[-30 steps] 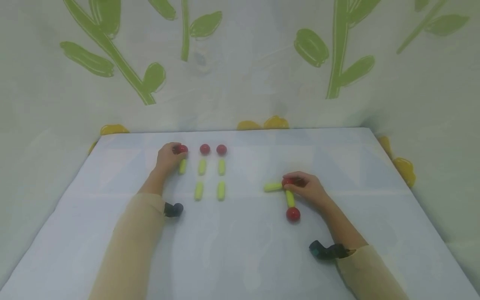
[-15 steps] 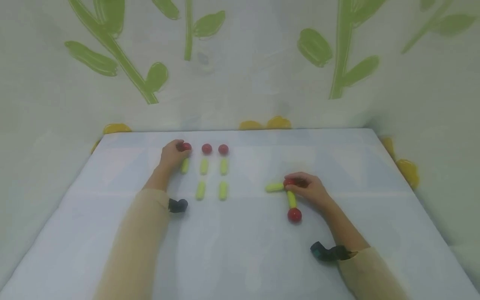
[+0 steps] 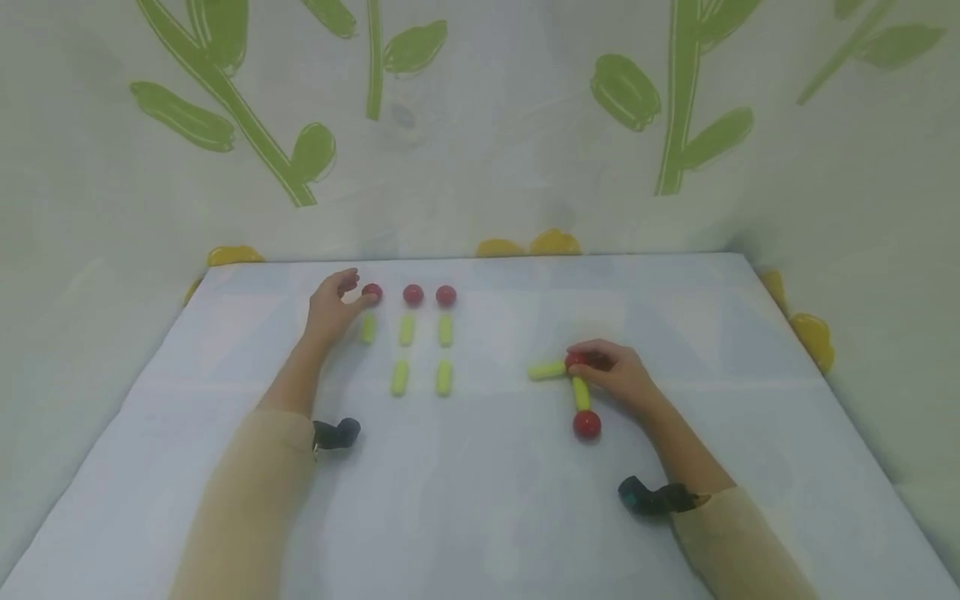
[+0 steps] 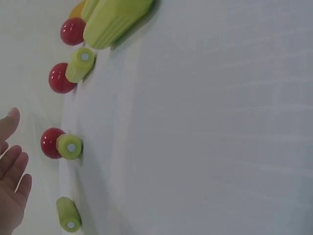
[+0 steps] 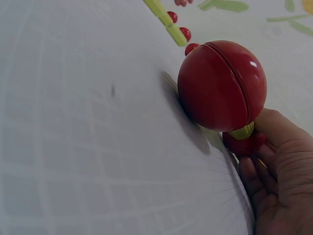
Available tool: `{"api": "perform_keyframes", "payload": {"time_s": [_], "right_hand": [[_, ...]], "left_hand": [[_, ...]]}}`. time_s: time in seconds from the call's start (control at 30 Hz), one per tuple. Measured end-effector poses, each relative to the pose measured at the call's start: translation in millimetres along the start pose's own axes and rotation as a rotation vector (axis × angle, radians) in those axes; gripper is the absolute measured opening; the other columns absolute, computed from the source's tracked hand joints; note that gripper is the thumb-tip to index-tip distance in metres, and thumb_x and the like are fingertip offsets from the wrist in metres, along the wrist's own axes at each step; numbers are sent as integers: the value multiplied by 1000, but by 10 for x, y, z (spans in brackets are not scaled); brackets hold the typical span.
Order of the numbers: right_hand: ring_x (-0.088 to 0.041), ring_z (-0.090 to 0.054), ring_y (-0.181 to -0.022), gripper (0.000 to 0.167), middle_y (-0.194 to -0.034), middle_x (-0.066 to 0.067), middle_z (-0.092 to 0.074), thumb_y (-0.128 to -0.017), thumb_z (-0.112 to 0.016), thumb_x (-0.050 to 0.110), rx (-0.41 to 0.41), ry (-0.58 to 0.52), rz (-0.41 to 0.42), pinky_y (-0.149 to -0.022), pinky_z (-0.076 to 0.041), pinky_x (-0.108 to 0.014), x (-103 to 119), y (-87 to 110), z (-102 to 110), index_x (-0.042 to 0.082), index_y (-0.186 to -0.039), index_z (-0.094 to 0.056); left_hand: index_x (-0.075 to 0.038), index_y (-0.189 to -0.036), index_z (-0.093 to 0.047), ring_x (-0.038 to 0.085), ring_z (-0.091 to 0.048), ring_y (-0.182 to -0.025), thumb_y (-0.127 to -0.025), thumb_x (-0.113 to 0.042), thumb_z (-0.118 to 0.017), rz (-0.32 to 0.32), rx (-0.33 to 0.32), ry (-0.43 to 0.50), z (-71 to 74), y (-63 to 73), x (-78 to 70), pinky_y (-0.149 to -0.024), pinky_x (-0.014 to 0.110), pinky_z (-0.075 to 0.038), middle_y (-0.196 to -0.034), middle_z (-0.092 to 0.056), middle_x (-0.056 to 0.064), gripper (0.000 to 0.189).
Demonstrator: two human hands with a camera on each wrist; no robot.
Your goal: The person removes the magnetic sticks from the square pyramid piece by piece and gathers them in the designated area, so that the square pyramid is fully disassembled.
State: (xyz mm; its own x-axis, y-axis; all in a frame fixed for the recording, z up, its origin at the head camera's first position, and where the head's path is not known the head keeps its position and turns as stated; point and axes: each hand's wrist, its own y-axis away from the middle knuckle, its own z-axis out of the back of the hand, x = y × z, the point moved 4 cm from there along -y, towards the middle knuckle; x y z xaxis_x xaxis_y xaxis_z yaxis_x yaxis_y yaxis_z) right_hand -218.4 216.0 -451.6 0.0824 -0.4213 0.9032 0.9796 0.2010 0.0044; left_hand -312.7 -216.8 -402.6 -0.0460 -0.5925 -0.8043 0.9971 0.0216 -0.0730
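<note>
Near the back left, my left hand (image 3: 330, 312) is spread beside the leftmost red ball (image 3: 372, 293), its thumb tip right at the ball and the other fingers lifted off. The left wrist view shows the left hand (image 4: 12, 181) with nothing between its fingers. A short yellow-green rod (image 3: 368, 328) lies just below that ball. At right, my right hand (image 3: 618, 375) pinches a red ball (image 3: 573, 362) between thumb and fingers. One green rod (image 3: 547, 370) sticks out leftward from it, another rod (image 3: 582, 394) runs toward me to a larger-looking red ball (image 3: 587, 425).
Two more red balls, a middle one (image 3: 413, 295) and a right one (image 3: 446, 296), stand in the back row. Several green rods, one of them nearer me (image 3: 399, 377), lie below them on the white table (image 3: 450, 500). A leaf-patterned wall (image 3: 487, 167) rises behind.
My left hand has loosened its fingers from the leftmost red ball and drawn slightly left; the ball stays in the row. My right hand keeps its hold, nearly unmoved.
</note>
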Motion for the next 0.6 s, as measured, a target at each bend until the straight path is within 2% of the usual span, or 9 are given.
{"api": "perform_keyframes", "payload": {"time_s": [0.2,0.37,0.6], "right_hand": [[-20,-59,-96,37,-112,-8,-65,-84,-72,28,0,2,-7,-79,-50,-19,6,-13,-3,11,-115,-65],[-19,-59,-96,37,-113,-8,-66,-83,-72,29,-9,12,-7,-79,-50,-18,11,-7,2,10,-115,-65],[-18,-59,-96,38,-113,-10,-66,-84,-72,28,0,-5,-2,-79,-50,-17,21,4,-17,8,-115,-65]], "left_hand": [[-9,-141,-41,30,-36,-135,-86,-35,-68,-19,17,10,-112,204,-54,-112,47,-28,-144,-43,11,66],[-8,-136,-48,29,-44,-130,-85,-28,-71,-137,48,-10,-316,427,-319,-109,45,-33,-136,-52,12,59],[-6,-130,-54,26,-50,-123,-81,-18,-75,-313,126,82,-715,750,-701,-106,43,-39,-129,-58,11,55]]}}
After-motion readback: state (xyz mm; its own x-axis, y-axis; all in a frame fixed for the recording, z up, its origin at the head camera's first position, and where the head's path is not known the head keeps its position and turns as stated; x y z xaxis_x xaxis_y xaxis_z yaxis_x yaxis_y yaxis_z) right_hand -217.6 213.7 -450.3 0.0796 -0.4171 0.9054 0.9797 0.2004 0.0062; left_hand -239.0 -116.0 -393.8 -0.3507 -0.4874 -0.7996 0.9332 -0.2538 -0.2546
